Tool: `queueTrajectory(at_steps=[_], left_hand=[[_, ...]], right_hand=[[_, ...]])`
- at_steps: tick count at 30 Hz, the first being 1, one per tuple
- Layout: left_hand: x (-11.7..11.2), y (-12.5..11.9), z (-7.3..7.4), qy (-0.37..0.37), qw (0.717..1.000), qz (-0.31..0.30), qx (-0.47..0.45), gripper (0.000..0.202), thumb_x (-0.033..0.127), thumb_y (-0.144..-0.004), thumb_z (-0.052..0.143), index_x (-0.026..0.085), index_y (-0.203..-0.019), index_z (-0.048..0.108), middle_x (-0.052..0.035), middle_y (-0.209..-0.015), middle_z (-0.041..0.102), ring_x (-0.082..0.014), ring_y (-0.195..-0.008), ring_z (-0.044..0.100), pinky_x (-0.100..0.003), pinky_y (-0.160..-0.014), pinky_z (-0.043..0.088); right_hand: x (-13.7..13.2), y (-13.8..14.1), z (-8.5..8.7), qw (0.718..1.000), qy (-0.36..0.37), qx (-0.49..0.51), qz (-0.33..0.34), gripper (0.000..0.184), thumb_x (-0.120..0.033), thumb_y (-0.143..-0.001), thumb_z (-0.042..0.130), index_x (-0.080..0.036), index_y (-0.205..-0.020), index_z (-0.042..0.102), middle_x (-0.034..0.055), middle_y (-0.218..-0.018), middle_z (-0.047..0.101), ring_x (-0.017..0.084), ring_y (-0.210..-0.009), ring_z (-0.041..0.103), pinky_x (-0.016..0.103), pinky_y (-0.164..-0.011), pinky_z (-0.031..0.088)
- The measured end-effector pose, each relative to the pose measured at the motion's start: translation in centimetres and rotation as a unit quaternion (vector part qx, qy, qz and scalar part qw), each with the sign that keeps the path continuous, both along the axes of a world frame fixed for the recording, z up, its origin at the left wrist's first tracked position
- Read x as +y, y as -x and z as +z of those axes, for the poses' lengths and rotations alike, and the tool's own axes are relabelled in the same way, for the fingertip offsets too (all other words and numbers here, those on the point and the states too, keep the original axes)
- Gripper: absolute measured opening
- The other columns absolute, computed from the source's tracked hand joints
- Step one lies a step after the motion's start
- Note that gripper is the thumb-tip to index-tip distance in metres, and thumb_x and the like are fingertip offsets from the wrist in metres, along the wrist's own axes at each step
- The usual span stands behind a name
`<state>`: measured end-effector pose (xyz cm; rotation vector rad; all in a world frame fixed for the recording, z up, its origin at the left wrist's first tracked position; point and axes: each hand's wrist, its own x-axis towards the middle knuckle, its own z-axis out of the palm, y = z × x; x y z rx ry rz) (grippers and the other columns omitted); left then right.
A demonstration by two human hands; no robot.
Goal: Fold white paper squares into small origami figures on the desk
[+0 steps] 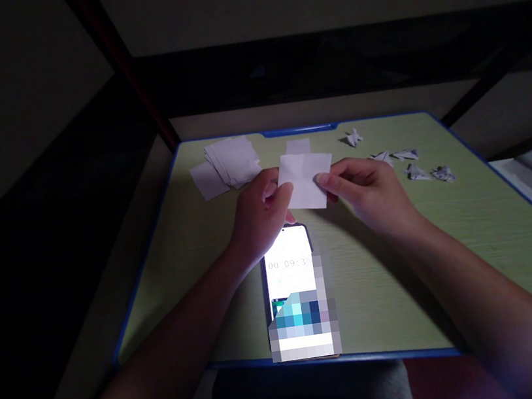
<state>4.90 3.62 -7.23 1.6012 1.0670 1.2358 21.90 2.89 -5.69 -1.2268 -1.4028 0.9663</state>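
A small white square of paper (305, 179) is held above a green table (473, 230) with a blue rim. My left hand (261, 216) pinches its left edge and my right hand (368, 191) pinches its right edge. The sheet shows fold creases. Under my hands lies a lit phone (290, 275) showing a timer.
A loose stack of white paper squares (229, 164) lies at the table's far left. Several small folded paper figures (412, 164) lie at the far right, one more (353, 138) near the far edge. The room around is dark; a dark bar (128, 60) rises at the back left.
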Motion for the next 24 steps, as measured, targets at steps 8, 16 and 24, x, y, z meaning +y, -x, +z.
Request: queueTrajectory(at_steps=[8, 16, 24], left_hand=[[-0.2, -0.1, -0.6, -0.026, 1.0, 0.01, 0.005, 0.034, 0.016, -0.083, 0.056, 0.019, -0.117, 0.054, 0.005, -0.062, 0.059, -0.0064, -0.043, 0.056, -0.015, -0.039, 0.046], [0.1, 0.1, -0.2, 0.034, 0.998, -0.004, -0.051, 0.033, 0.022, -0.081, 0.061, 0.017, -0.113, 0.055, 0.002, -0.069, 0.066, -0.0086, -0.051, 0.062, -0.016, -0.041, 0.045], [0.6, 0.4, -0.1, 0.05, 0.997, 0.002, -0.058, 0.009, 0.023, -0.077, 0.062, 0.014, -0.074, 0.062, 0.0012, -0.061, 0.065, -0.0074, -0.053, 0.06, -0.016, -0.046, 0.046]], right_hand=[[0.4, -0.5, -1.1, 0.996, 0.032, 0.069, 0.053, 0.025, -0.035, -0.08, 0.068, -0.018, -0.062, 0.065, -0.0025, -0.054, 0.055, 0.008, -0.051, 0.044, 0.025, -0.05, 0.029], [0.3, -0.2, -0.5, 0.985, 0.063, 0.156, 0.037, 0.023, -0.032, -0.076, 0.072, -0.019, -0.059, 0.065, -0.0023, -0.052, 0.056, 0.008, -0.05, 0.047, 0.024, -0.05, 0.035], [0.5, -0.2, -0.9, 0.984, 0.094, 0.13, 0.083, 0.013, -0.029, -0.073, 0.074, -0.017, -0.073, 0.07, -0.0018, -0.059, 0.06, 0.008, -0.055, 0.05, 0.023, -0.055, 0.038]])
